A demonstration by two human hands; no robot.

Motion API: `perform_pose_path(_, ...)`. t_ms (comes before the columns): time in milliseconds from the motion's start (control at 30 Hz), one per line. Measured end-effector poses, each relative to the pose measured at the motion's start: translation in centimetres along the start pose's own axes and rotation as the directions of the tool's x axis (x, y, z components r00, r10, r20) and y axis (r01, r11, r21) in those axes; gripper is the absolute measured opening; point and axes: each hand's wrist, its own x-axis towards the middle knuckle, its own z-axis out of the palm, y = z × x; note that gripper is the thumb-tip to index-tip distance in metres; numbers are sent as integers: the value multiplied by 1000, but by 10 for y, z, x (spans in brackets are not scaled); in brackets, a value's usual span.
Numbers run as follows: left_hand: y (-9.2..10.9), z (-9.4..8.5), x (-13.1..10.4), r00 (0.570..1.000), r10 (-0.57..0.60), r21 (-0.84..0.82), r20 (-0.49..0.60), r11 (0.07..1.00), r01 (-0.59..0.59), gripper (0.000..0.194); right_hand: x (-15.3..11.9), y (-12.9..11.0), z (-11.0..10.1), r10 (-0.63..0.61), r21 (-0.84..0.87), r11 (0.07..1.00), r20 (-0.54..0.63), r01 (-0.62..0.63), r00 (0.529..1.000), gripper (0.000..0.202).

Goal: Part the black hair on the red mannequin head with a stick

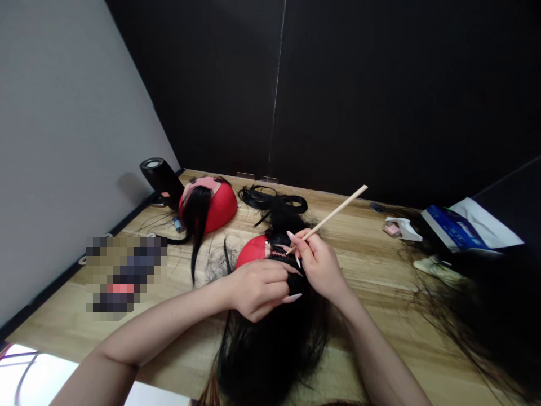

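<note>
Near the middle of the table, a red dome-shaped form [251, 252] carries a wig with long black hair [270, 349] that spills toward me. My right hand [319, 265] pinches a slim pale wooden stick [336, 216]. Its lower tip meets the pinkish strip [279, 254] at the hair's parting, and the other end slants up to the right. My left hand [262, 287] lies across the hair, fingers curled and closed on some of it, index finger reaching toward the parting. The grip itself is partly hidden beneath that hand.
A second red form [222, 208] with black hair stands back left beside a black cylinder [163, 179]. Coiled black hair [291, 202] lies behind the work. At right are a blue-white packet [459, 228], a small pink item [393, 229] and a large mass of dark hair [499, 316].
</note>
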Motion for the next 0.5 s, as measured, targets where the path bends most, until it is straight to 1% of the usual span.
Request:
perform_pose_path(233,0,0,-1,1000,-6,-9,22,1000,6,20,5,0,-1,-4,-31,1000,25,5,1000,26)
perform_pose_path(500,-1,1,-3,999,-15,-8,29,1000,16,19,3,1,2,-65,-51,997,28,66,998,25)
